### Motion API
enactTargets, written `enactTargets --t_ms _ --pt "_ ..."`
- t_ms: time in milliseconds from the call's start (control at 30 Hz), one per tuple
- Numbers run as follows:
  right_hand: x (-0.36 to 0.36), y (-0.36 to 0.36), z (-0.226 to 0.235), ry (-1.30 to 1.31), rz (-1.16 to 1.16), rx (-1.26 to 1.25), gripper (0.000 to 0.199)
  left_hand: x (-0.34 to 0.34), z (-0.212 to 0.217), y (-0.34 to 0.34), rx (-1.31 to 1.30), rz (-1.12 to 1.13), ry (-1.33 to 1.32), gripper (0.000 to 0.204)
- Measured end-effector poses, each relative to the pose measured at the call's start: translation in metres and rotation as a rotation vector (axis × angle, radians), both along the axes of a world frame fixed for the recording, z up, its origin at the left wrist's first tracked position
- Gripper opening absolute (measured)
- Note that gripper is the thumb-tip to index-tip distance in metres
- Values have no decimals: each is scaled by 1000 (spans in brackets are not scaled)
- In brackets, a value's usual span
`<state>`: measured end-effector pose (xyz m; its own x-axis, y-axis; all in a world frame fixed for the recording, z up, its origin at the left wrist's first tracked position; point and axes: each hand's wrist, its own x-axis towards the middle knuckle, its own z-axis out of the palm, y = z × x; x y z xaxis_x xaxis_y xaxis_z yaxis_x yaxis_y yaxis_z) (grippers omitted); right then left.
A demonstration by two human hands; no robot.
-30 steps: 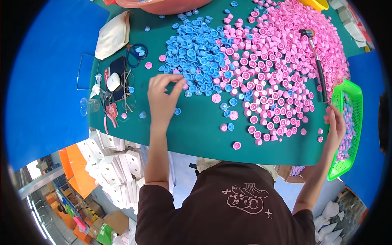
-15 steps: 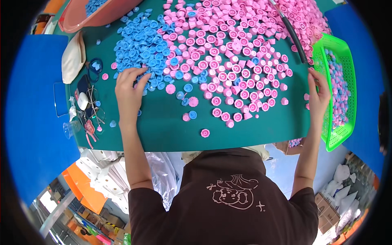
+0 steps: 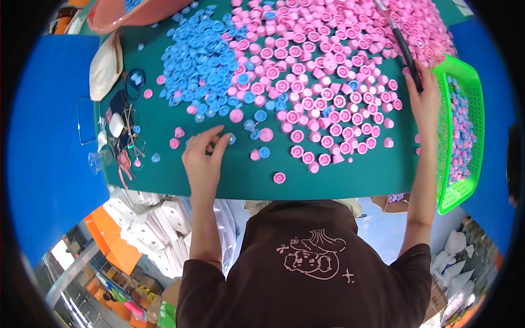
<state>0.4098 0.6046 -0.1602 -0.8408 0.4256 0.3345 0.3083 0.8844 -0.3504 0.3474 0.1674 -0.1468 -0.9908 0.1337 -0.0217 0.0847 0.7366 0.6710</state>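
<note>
My left hand (image 3: 205,158) hovers low over the green table, thumb and fingers apart. A small blue cap (image 3: 232,138) lies by its thumb tip. Beyond that hand spreads a heap of blue caps (image 3: 197,60). Pink cup-shaped pieces (image 3: 306,104) with scalloped rims cover the middle, thickening into a pile (image 3: 418,35) at the far right. At the right, my right hand (image 3: 424,95) has its thumb and fingers on either side of the black handle of a long metal tool (image 3: 406,52). The tool's far end runs out of view.
A green basket (image 3: 474,136) of mixed pink and blue pieces stands on the right. At the far left are a salmon-coloured basin (image 3: 134,17) and a cream cloth pouch (image 3: 105,65). Glasses, pink-handled pliers (image 3: 126,172) and a clear cup (image 3: 99,162) lie along the left edge.
My left hand has drawn back from the blue heap toward me and to the right. My right hand has moved farther away, onto the black handle. The whole view has shifted slightly.
</note>
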Motion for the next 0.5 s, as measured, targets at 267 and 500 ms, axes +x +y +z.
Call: enactTargets --t_ms 267,500 --pt "-13 33 -22 160 105 61 34 9 -22 -8 11 -306 235 23" --pt "31 -28 38 319 -148 -866 33 7 -12 0 69 -243 169 29"
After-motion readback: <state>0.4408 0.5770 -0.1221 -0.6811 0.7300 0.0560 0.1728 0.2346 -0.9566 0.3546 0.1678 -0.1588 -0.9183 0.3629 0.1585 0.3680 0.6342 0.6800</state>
